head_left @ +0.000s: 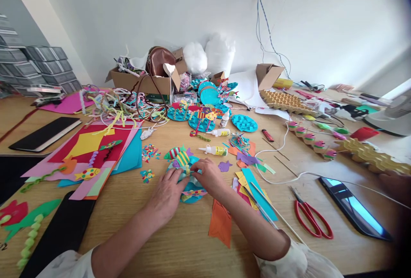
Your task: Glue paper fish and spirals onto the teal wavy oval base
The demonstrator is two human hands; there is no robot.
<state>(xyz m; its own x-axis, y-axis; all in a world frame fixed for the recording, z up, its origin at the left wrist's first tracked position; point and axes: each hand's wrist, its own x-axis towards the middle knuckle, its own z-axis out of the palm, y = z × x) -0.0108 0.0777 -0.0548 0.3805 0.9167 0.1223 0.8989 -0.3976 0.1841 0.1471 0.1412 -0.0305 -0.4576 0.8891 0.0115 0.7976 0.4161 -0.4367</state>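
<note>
Wide wooden worktop (192, 243), craft scraps everywhere. Centre front lies the teal paper disc (192, 194), flat so both hands can work on it. Left hand (167, 194) lies palm down, fingers together, pinning its edge; right hand (210, 177) curls over, fingertips pinching a small piece beside the striped paper fish (182, 157). Red scissors (310, 216) lie well off right.

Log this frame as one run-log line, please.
left hand: on blue paper disc | right hand: pressing disc's top edge | striped paper fish: on disc | glue bottle: behind | red scissors: right
</note>
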